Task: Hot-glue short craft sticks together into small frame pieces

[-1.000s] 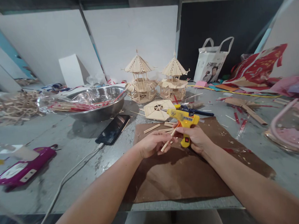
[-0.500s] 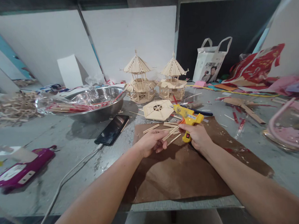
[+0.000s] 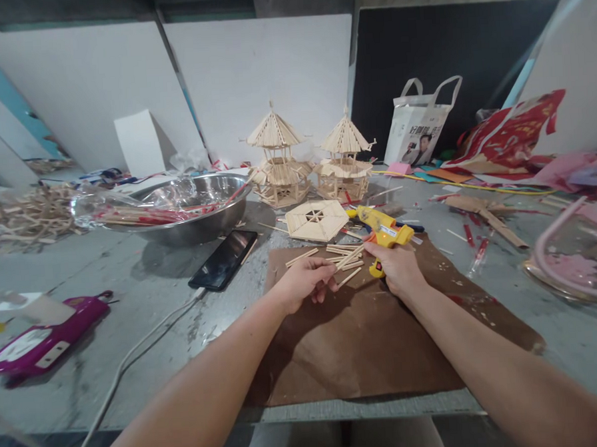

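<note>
My left hand (image 3: 309,283) pinches thin wooden sticks (image 3: 349,257) above a brown sheet (image 3: 365,353). In my right hand (image 3: 393,262) is a yellow glue gun (image 3: 385,229), its nozzle pointing left; the fingertips of that hand also reach the far end of the held sticks. Several loose sticks (image 3: 301,257) lie on the sheet around my left hand. Just beyond them sits a flat hexagonal wooden panel (image 3: 317,221) with a spoked opening at its centre.
Two stick pavilions (image 3: 278,159) (image 3: 348,157) stand behind the panel. To the left are a metal bowl (image 3: 188,219), a black phone (image 3: 224,259) with a white cable and a purple power strip (image 3: 54,333). A pink-rimmed clear container (image 3: 575,256) is at the right.
The glue gun and my right hand have shifted slightly to the right. My left hand and its sticks have moved a little to the right too.
</note>
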`<state>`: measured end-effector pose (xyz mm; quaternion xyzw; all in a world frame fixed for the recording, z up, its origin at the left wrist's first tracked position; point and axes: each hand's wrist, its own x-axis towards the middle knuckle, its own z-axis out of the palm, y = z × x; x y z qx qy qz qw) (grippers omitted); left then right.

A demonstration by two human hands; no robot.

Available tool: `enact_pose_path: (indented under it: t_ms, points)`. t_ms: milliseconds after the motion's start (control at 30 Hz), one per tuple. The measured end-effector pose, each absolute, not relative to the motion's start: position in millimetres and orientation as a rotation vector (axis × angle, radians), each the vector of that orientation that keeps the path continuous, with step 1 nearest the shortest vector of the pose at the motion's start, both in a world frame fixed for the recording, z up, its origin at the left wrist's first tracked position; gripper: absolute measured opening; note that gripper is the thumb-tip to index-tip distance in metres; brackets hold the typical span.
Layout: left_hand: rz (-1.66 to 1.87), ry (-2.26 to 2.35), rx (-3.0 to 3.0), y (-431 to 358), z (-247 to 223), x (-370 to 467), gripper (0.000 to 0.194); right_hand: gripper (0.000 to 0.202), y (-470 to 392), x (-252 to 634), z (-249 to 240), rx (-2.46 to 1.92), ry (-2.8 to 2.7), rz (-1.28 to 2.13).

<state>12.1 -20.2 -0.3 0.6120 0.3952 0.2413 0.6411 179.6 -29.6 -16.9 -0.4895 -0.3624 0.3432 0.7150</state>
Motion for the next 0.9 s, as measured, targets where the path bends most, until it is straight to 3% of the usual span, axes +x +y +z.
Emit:
enact_pose_path:
  t_ms: [433,900]
  points:
    - [0.956,1.258,1.569,-8.4,-3.6,7.7,0.025,0.027,-40.4,180.1,-12.6,-1.362,-1.245,0.722]
    - [1.055,1.33,1.639,-2.1,-9.3,3.8,0.027,0.033,-45.9,181.4,-8.8,-1.47,-1.51,0.597]
